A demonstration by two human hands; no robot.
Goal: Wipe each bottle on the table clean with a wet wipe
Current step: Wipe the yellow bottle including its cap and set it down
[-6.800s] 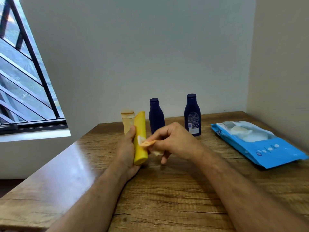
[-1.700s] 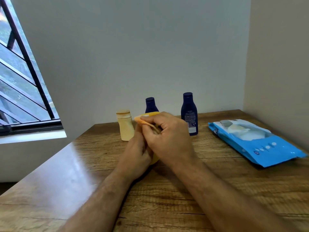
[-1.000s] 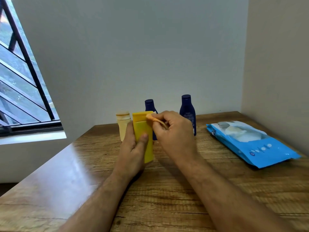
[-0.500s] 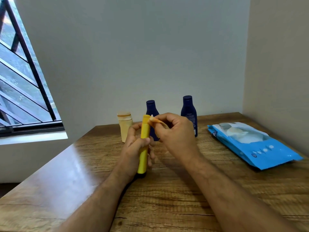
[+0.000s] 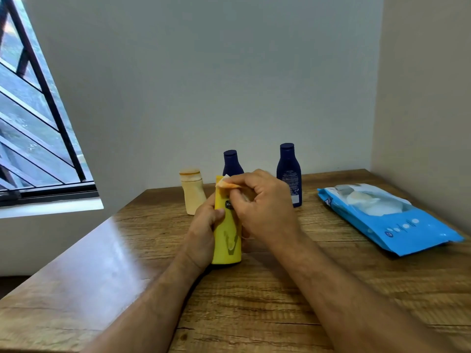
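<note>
I've got the yellow bottle [image 5: 226, 233] upright on the table [image 5: 254, 314], its base down, in front of the three others. My left hand [image 5: 204, 233] wraps it from the left, fingers [image 5: 218, 215] curled round the body, thumb side facing me. My right hand [image 5: 262, 207] pinches the wipe [image 5: 225, 183] between thumb and fingers and presses it at the bottle's top edge. The wipe looks orange-stained.

Behind the yellow bottle: a cream bottle [image 5: 192, 194] to the left, one navy bottle [image 5: 232, 161] straight behind and partly hidden, a second navy bottle [image 5: 289, 171] to the right. The blue wipe pack [image 5: 392, 220] lies well right of it, flat on the table.

Step, as I judge it: wiping the top of the yellow bottle, first of four or so. I can't tell whether the others are cleaned.

Next move needs the left hand to hold firm or turn the bottle while the wipe runs down the sides. Then set it aside and take the next bottle. Likely a fresh wipe, given the stain.
</note>
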